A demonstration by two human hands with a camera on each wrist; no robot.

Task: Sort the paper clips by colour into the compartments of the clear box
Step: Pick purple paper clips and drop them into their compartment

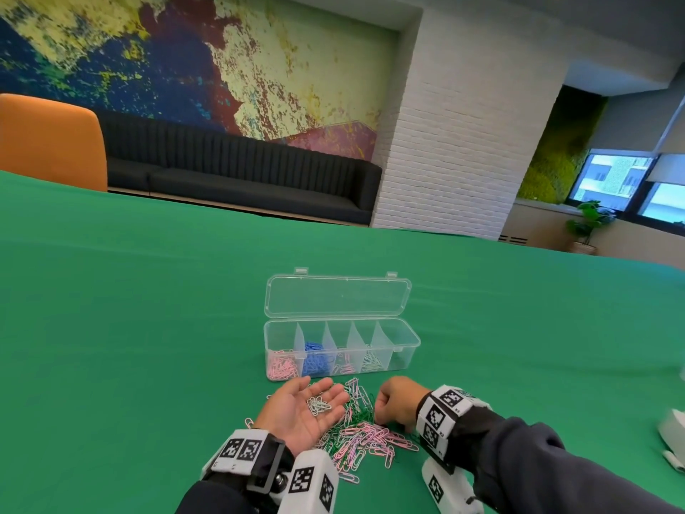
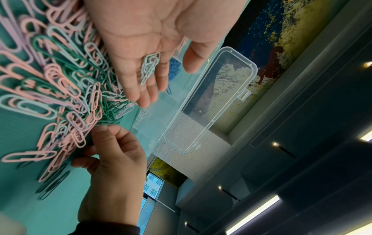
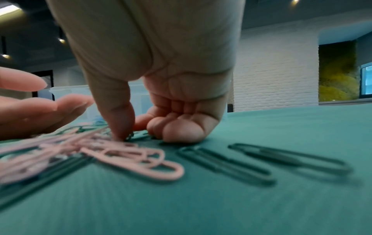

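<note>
Well, my left hand lies palm up and flat over the pile, fingers relaxed, w/ a small bunch of pale clips loose on the palm, nothing curled around them. My right hand is down at the right edge of the pile, fingers curled, thumb tip pressing among the clips on the green cloth. It looks like a pinch on one clip, but the right wrist view is too blurred there, so I cannot tell if anything is really caught, or which colour.

The clear box stands just behind the pile, lid open. From the left it holds pink, then blue, then a few mixed-looking clips, then pale ones; the last compartment on the right I cannot read.

Risks, as I judge them:
- The palm bunch is not gripped. If I tilt that hand while watching the right one, the clips slide back into the pile.
- Clips hook into each other. Pulling one can drag a neighbour of another colour along, e.g. a pink one w/ a green one.
- Dark green clips almost vanish on the green cloth, so some could be missed.
- Pale mint and white look very alike here; a wrong compartment is easy.
</note>
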